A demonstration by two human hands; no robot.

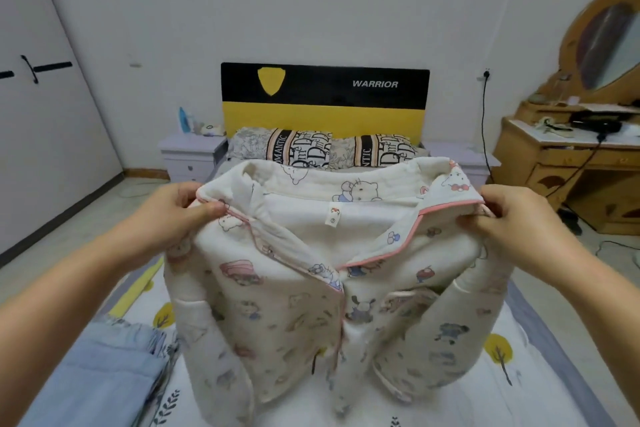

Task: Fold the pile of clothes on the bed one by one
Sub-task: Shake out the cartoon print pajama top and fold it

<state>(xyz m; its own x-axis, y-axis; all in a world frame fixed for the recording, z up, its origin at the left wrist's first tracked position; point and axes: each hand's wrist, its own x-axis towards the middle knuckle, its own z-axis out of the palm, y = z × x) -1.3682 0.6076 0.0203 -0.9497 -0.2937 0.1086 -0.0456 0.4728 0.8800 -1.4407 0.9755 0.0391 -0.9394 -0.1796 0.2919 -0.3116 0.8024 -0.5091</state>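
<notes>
A cream padded pyjama top (277, 305) with cartoon prints and pink piping hangs in the air in front of me, its front facing me and its collar spread wide. My left hand (173, 215) pinches the left shoulder at the collar. My right hand (509, 215) pinches the right shoulder. Both sleeves droop down toward the bed (540, 388), whose sheet is white with yellow trees. A folded light blue garment (104, 374) lies on the bed at the lower left.
Two patterned pillows (301, 147) lean on the black and yellow headboard (325, 97). A pale nightstand (190, 156) stands left of the bed. A wooden dressing table (568, 163) with a mirror and cables stands at the right. White wardrobe doors (41, 114) fill the left.
</notes>
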